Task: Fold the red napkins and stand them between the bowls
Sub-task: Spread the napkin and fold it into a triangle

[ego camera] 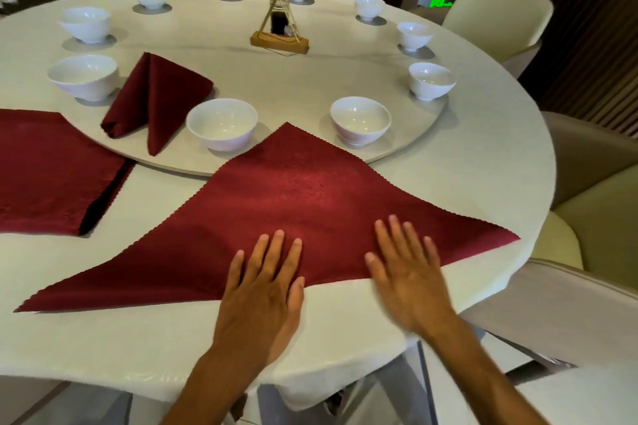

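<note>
We press both hands — left hand [262, 290], right hand [407, 283] — flat, fingers straight, along the red napkin [297, 196] triangle's fold to crease it on the worktop [448, 162]

dark red napkin [293, 189], white bowls [222, 124]

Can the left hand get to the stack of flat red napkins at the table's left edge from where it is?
Probably yes. The left hand lies flat on the triangular red napkin, holding nothing. Only bare cream tablecloth and that napkin's left corner lie between it and the stack of flat red napkins; no bowls stand in that path.
</note>
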The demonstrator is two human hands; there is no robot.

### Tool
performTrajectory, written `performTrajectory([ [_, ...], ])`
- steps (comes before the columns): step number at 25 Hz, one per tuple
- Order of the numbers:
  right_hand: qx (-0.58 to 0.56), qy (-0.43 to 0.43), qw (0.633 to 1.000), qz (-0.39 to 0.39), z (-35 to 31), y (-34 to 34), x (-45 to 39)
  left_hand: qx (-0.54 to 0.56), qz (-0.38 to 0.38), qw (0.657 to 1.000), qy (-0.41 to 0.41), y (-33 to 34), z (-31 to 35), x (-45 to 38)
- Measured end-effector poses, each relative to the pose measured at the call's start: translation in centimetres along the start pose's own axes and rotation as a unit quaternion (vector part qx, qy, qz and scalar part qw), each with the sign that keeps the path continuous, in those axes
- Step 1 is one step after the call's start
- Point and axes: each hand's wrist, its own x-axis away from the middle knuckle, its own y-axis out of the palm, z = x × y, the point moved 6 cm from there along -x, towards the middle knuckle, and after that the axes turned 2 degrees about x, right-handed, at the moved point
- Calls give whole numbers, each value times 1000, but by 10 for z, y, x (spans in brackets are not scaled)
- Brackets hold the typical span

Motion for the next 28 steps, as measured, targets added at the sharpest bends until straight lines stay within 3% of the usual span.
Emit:
performTrajectory([
  [3, 21, 86, 996, -31, 99, -22, -15, 6, 26, 1000, 3, -4, 1, 0],
  [5, 24, 124, 991, -33, 123, -32, -15, 7, 27, 1000, 2, -4, 2, 1],
  [8, 8, 23, 998, 61, 31, -17, -4, 13, 10, 1000, -8, -3, 0, 1],
  [10, -9, -81, 993, 81, -54, 3, 12, 9, 2, 1000, -4, -2, 0, 2],
  [12, -18, -112, 993, 41, -85, 8, 21, 10, -6, 1000, 3, -3, 1, 2],
  [14, -36, -70, 997, 10, -41, 4, 12, 13, -9, 1000, -6, -4, 1, 2],
  [16, -21, 5, 999, 47, 41, -4, 0, 13, -16, 1000, -11, -6, 2, 1],
  [18, 22, 93, 995, -5, 119, -14, -6, 12, -18, 1000, -13, -6, 1, 2],
  [20, 28, 104, 994, -23, 138, -26, -6, 12, -21, 1000, -16, -5, 1, 3],
  [24, 8, -62, 991, 120, -2, -25, -1, -4, -30, 1000, -7, -4, 3, 1],
  [26, 1, -131, 984, 121, -73, -6, 12, -5, -33, 999, -5, -2, 4, 0],
  [28, 9, -143, 985, 94, -94, 6, 14, -9, -40, 999, -7, 1, 1, 1],
])
